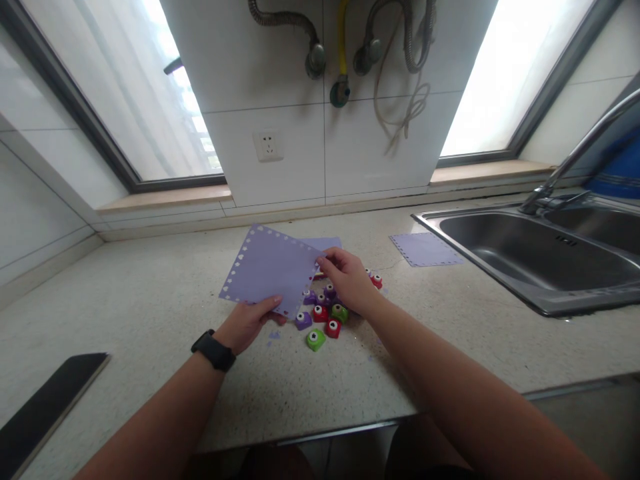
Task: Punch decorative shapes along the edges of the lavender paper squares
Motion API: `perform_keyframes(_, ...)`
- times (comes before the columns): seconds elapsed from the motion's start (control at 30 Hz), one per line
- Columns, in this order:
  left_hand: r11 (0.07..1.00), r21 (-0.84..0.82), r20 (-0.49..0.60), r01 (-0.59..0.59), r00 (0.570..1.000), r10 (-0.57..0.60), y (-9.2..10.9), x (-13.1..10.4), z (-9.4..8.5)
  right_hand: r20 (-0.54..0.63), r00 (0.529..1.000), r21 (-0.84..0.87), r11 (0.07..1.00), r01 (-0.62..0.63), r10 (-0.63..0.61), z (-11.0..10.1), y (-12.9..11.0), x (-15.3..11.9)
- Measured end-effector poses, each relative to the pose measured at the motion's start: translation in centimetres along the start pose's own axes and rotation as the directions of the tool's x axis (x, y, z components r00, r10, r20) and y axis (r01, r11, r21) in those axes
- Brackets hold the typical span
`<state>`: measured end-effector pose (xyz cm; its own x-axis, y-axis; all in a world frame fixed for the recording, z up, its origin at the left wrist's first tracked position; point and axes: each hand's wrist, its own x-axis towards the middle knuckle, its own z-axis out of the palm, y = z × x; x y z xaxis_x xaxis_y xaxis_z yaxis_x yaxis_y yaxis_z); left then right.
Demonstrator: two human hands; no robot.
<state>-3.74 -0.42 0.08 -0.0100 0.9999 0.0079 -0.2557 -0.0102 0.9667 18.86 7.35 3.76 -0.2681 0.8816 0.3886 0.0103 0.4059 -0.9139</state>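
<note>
A purple sheet of paper (273, 267) with small cut-out shapes along its edges is held up over the counter. My left hand (253, 320) grips its lower edge, thumb on top. At its right corner, my right hand (345, 277) pinches the paper between thumb and fingers. Below and between my hands lie several small craft punches, among them a green one (315, 339), a red one (333, 327) and a purple one (303, 321). Some are partly hidden by my right hand. Another purple sheet (330, 243) shows partly behind the held one.
A purple sheet with punched edges (427, 249) lies beside the steel sink (500, 257) on the right. A dark flat object (50, 407) sits at the left front. Small paper scraps (273, 335) dot the counter (165, 280). The tiled wall rises behind.
</note>
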Motion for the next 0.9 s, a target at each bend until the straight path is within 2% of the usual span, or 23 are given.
perform_keyframes(0.23, 0.981, 0.192, -0.01, -0.022, 1.0, 0.024, -0.42, 0.17, -0.42, -0.025, 1.0, -0.033, 0.999, 0.011, -0.012, -0.21, 0.4, 0.37)
perform_keyframes(0.47, 0.959, 0.282, -0.014, -0.02, 1.0, 0.025, -0.56, 0.24, -0.56, -0.027, 0.999, -0.041, 0.999, 0.018, -0.019, -0.41, 0.21, 0.31)
perform_keyframes(0.67, 0.964, 0.264, -0.004, -0.042, 0.999, 0.045, -0.59, 0.36, -0.49, -0.03, 0.999, -0.074, 0.997, 0.019, -0.021, -0.71, -0.28, 0.29)
perform_keyframes(0.9, 0.962, 0.272, -0.025, -0.016, 0.999, 0.023, -0.39, 0.36, -0.35, -0.046, 0.999, -0.117, 0.993, -0.007, 0.002, -0.9, -0.42, 0.44)
